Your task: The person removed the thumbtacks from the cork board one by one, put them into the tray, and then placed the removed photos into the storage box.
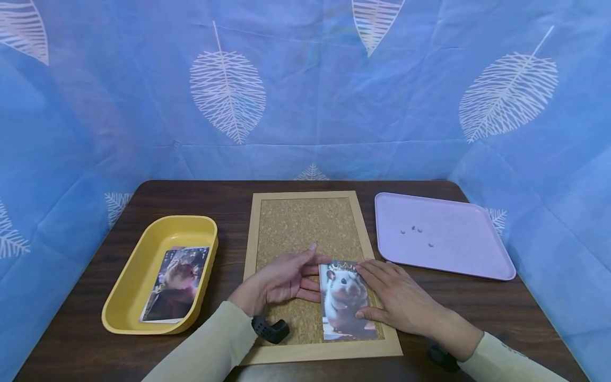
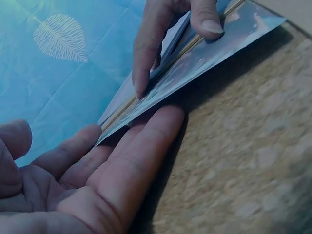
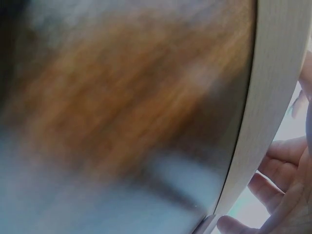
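A picture card of a white hamster with a crown (image 1: 341, 305) lies at the lower right of a wood-framed cork board (image 1: 310, 223). My left hand (image 1: 288, 278), palm turned up, has its fingers at the card's left edge. Seen from the left wrist, those extended fingers reach just under the card's raised edge (image 2: 209, 68), while the thumb stands apart. Palm down, my right hand (image 1: 406, 302) rests along the card's right side, its fingers near the upper corner and its thumb over the lower part. In the right wrist view the board's frame (image 3: 273, 58) runs beside that hand.
A yellow tub (image 1: 119, 297) on the left holds picture cards, the top one showing a furry animal (image 1: 179, 281). To the right a lilac tray (image 1: 458, 233) carries several tiny pieces (image 1: 431, 245). All stand on a dark wooden table (image 1: 229, 239) before a blue leaf-patterned cloth (image 1: 305, 106).
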Action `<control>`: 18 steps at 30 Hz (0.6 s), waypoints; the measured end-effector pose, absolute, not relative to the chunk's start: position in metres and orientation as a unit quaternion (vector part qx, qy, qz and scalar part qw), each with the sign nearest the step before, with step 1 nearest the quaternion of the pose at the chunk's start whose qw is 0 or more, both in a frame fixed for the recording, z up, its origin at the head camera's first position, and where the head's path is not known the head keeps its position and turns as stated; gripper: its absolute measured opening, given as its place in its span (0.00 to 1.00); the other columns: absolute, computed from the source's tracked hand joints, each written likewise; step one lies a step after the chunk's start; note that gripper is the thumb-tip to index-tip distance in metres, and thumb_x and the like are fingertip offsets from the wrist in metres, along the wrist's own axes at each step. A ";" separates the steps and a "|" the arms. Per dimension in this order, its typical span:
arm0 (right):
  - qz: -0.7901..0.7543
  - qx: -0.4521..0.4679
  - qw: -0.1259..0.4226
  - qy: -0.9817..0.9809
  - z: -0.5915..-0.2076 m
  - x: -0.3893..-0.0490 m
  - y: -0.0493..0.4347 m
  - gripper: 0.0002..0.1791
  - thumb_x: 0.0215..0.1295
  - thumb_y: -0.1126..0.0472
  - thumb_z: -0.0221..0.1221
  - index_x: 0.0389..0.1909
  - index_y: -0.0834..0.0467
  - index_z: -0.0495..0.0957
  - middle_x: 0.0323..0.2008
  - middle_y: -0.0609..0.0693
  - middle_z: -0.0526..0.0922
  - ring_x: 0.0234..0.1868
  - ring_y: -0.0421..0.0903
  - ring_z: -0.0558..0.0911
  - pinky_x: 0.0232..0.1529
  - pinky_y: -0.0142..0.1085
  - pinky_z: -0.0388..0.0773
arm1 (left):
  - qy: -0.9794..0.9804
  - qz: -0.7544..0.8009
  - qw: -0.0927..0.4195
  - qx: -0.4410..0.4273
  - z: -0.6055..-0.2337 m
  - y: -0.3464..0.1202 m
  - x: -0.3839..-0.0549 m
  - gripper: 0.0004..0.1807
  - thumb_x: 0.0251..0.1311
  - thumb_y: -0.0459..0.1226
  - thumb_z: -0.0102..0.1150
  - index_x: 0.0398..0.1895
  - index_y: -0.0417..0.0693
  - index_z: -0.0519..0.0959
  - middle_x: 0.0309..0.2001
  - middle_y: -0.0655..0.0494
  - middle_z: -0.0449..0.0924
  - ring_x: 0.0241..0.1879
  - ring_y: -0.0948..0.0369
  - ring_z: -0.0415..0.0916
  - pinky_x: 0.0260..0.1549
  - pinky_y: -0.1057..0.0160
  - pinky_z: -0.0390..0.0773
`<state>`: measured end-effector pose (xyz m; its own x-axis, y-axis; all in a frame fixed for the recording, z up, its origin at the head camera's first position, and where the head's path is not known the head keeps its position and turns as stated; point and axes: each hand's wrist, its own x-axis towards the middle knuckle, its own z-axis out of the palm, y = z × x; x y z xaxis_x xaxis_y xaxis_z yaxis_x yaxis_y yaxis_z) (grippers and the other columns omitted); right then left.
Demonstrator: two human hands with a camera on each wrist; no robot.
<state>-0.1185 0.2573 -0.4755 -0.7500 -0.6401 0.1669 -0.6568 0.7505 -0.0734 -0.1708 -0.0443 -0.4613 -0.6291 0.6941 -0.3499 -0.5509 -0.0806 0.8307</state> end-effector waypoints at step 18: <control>0.067 0.349 0.072 -0.932 -0.476 -0.119 0.259 0.53 0.67 0.25 0.58 0.76 0.64 0.69 0.74 0.59 0.74 0.75 0.62 0.71 0.69 0.63 0.71 | 0.606 0.722 0.332 0.031 -0.465 -0.036 -0.167 0.27 0.76 0.22 0.49 0.75 0.43 0.74 0.44 0.52 0.83 0.37 0.65 0.86 0.40 0.65 0.89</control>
